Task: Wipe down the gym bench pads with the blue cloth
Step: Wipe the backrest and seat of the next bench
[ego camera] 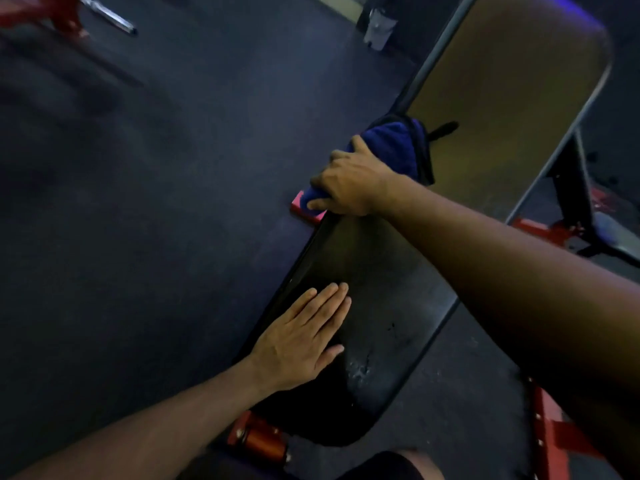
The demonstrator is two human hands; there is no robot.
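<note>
Right hand (349, 183) has its fingers bunched around the blue cloth (391, 147) at the seat pad (388, 289) top edge; left hand (304, 337) lies flat, fingers straight. Cloth could probably snag in the gap below the back pad (502, 81) if shoved further.

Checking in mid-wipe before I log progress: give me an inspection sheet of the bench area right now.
Surface: black seat pad, scuffed near its front end; raised back pad beyond.
Job's things: blue cloth bunched at the gap between the pads.
Clutter: nothing seen on the pads.
Grippers: right hand grips the cloth; left hand rests flat on the seat pad.
Cables: nothing seen.
Surroundings: dark rubber floor, red bench frame, barbell far left.
</note>
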